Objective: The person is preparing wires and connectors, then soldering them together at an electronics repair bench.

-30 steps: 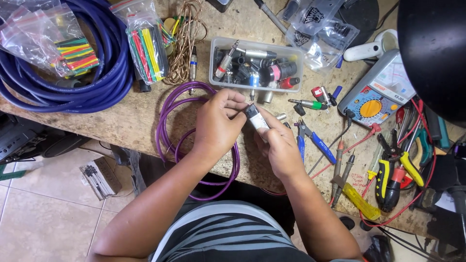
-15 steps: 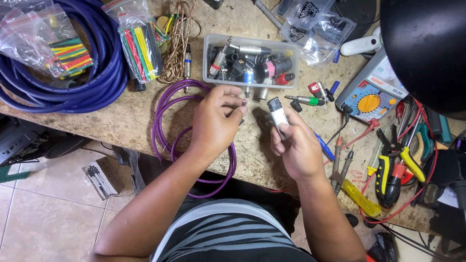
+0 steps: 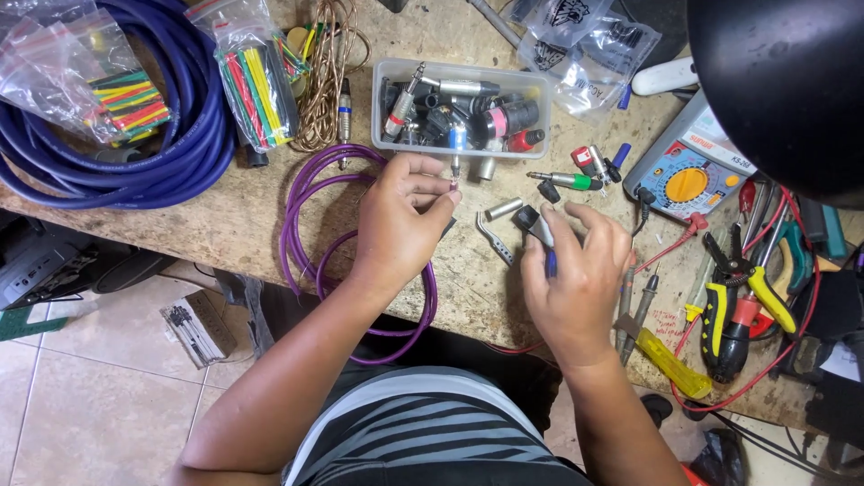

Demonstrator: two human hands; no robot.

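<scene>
Purple cable (image 3: pixel 306 225) is coiled on the worn bench (image 3: pixel 225 225), its loops hanging past the front edge; its end is pinched between thumb and fingertips of the left hand (image 3: pixel 400 225), just below a clear tray of audio plugs (image 3: pixel 463 106); right hand (image 3: pixel 576 279) is curled over a small black connector shell (image 3: pixel 531 220), fingers pressed together around it; a loose metal sleeve (image 3: pixel 504 209) lies between the hands, touching neither; a blue cable coil (image 3: pixel 180 153) and bags of coloured tubing (image 3: pixel 256 81) are noted at far left; a multimeter (image 3: pixel 684 175) and yellow-handled pliers (image 3: pixel 729 306) at right.
</scene>
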